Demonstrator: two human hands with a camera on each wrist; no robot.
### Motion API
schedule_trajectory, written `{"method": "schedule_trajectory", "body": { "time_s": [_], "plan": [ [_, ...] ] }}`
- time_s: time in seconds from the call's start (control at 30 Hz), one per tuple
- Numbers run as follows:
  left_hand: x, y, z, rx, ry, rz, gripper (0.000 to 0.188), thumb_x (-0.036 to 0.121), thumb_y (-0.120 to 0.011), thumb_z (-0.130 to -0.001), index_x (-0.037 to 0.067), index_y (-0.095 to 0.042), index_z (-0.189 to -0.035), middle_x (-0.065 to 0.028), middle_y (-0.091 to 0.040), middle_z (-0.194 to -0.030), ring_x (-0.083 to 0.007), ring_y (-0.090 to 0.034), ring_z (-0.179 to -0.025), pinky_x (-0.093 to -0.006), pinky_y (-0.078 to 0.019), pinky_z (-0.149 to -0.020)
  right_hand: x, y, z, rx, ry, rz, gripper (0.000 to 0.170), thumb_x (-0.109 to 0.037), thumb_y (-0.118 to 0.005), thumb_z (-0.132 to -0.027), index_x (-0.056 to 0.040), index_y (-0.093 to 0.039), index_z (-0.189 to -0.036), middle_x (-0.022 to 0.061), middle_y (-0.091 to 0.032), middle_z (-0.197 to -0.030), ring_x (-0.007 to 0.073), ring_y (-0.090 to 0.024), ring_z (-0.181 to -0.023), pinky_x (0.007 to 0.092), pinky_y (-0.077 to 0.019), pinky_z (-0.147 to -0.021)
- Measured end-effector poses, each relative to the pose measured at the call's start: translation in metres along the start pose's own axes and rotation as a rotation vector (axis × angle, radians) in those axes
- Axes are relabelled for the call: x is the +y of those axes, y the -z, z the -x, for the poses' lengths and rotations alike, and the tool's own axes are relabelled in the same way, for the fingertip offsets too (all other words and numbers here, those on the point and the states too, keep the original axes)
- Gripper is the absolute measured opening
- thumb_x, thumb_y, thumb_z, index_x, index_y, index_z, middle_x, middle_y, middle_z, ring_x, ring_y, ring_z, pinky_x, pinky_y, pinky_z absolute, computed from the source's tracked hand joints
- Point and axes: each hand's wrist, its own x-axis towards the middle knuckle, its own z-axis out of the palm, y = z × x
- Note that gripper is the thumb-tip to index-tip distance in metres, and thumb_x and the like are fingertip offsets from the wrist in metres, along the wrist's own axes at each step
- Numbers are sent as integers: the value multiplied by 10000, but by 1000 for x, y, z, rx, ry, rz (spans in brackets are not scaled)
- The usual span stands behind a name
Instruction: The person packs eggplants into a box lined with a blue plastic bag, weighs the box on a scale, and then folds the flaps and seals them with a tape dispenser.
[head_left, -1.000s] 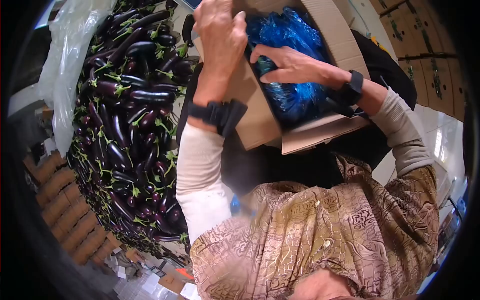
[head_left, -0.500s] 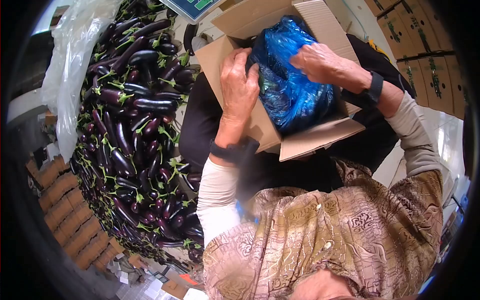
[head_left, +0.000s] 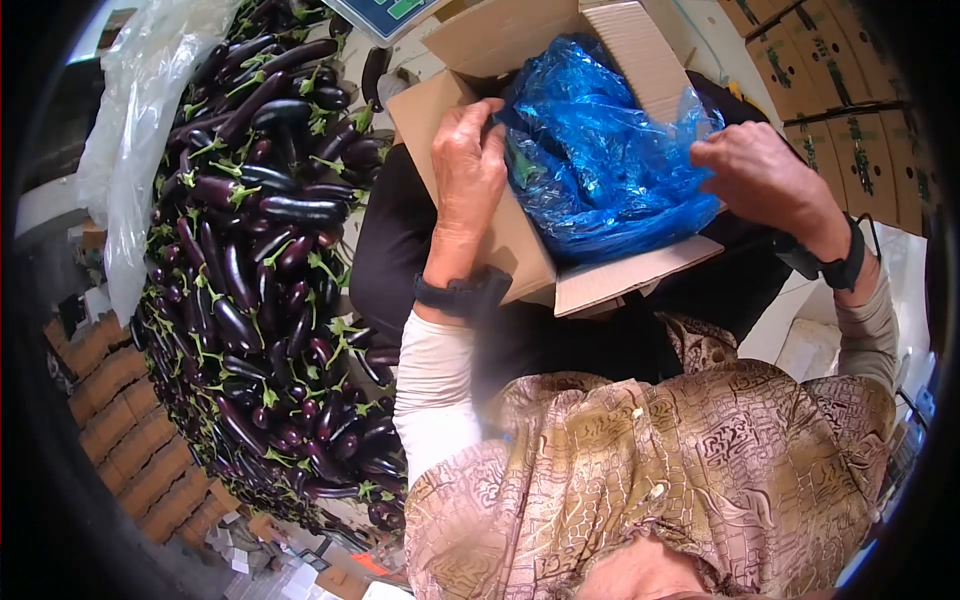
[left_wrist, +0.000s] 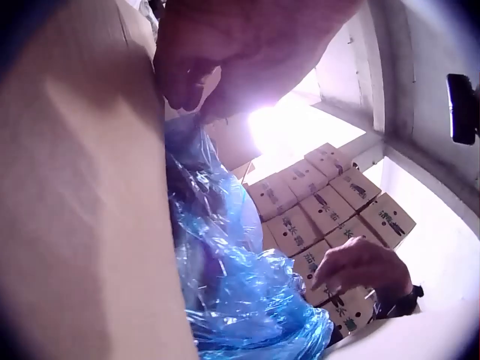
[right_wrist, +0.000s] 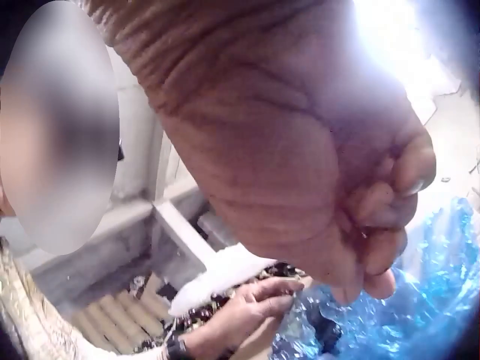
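Note:
A blue plastic bag (head_left: 590, 150) lines the open cardboard box (head_left: 625, 275) in the person's lap. At the box's left wall, the left hand (head_left: 468, 165) pinches the bag's edge between thumb and fingers, which the left wrist view shows at the bag (left_wrist: 247, 292). On the right side, the right hand (head_left: 765, 175) has its fingers curled round a gathered edge of the bag, stretched out past the box's right flap. Close up in the right wrist view, the curled fingers of the right hand (right_wrist: 285, 165) meet the blue film (right_wrist: 427, 300).
A large heap of eggplants (head_left: 240, 320) lies on the left, with clear plastic sheeting (head_left: 140, 150) beside it. A scale (head_left: 385, 15) stands beyond the box. Stacked cartons (head_left: 865, 160) are at the upper right, and more cartons (head_left: 150, 440) at the lower left.
The right hand has moved right from over the box, drawing the bag's edge outward. The left hand came down from the box's far left corner and now stays at its left wall. The bag is spread wider.

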Motion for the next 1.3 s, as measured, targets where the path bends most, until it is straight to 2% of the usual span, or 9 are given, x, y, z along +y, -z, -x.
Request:
{"method": "schedule_trajectory", "body": {
  "time_s": [0.1,0.2,0.33,0.73,0.8,0.87,0.93,1.07,1.3],
  "plan": [
    [10,0,3,70,43,2,304,53,-690,-828,34,-683,-1131,-171,-628,-1091,-331,-614,-1005,-406,-492,-861,17,-2,-5,173,85,-280,171,-155,-747,-834,-60,-641,-930,130,-638,-809,333,-655,-768,428,-530,-745],
    [29,-7,8,91,-341,-198,329,97,-732,-817,51,-676,-1138,-138,-635,-1101,-332,-583,-1092,-430,-459,-919,-2,-20,-26,544,134,-168,352,-151,-791,-792,-43,-607,-1071,136,-608,-1030,333,-624,-945,433,-529,-783],
    [44,-22,29,-193,-458,-342,457,192,-792,-780,82,-627,-1192,-117,-627,-1119,-321,-556,-1151,-469,-411,-970,-10,-40,-28,-93,-46,-47,165,-93,-722,-776,-44,-576,-834,161,-632,-771,367,-655,-792,461,-512,-706],
    [47,-42,47,-673,-342,331,193,92,-747,-814,38,-687,-988,-125,-650,-1077,-338,-636,-933,-418,-507,-830,-33,17,77,-435,777,-1260,180,-98,-755,-852,-7,-605,-815,95,-547,-757,249,-601,-703,377,-456,-622],
    [56,-30,49,-651,-321,384,244,58,-724,-825,24,-657,-1057,-136,-653,-1107,-319,-666,-908,-385,-540,-797,-45,16,90,-463,669,-1288,237,-115,-740,-884,8,-571,-773,89,-537,-745,258,-588,-700,397,-430,-605],
    [66,-18,53,-542,110,555,352,63,-718,-837,20,-606,-1168,-147,-650,-1112,-283,-669,-975,-347,-548,-822,-46,16,94,-233,655,-1529,287,-142,-761,-870,-2,-556,-726,94,-558,-761,243,-576,-689,402,-418,-600],
    [58,-19,53,-476,-23,401,451,71,-723,-842,16,-551,-1255,-162,-641,-1121,-258,-666,-1002,-333,-557,-841,-22,3,104,-16,507,-1513,208,-157,-815,-789,-30,-655,-829,86,-618,-829,188,-576,-746,339,-427,-594],
    [60,-32,58,-407,-225,211,543,25,-736,-823,19,-509,-1316,-180,-633,-1158,-259,-659,-1045,-372,-565,-859,-34,2,117,748,-549,-1887,194,-161,-657,-895,-31,-619,-1034,10,-592,-829,68,-540,-715,221,-437,-570],
    [58,-44,48,-321,104,466,664,57,-674,-828,-4,-410,-1435,-262,-560,-1324,-335,-642,-1114,-384,-546,-891,114,-128,196,34,-746,-1184,268,-203,-657,-923,-44,-600,-1131,0,-638,-899,81,-587,-776,209,-449,-599]
  ]
}}
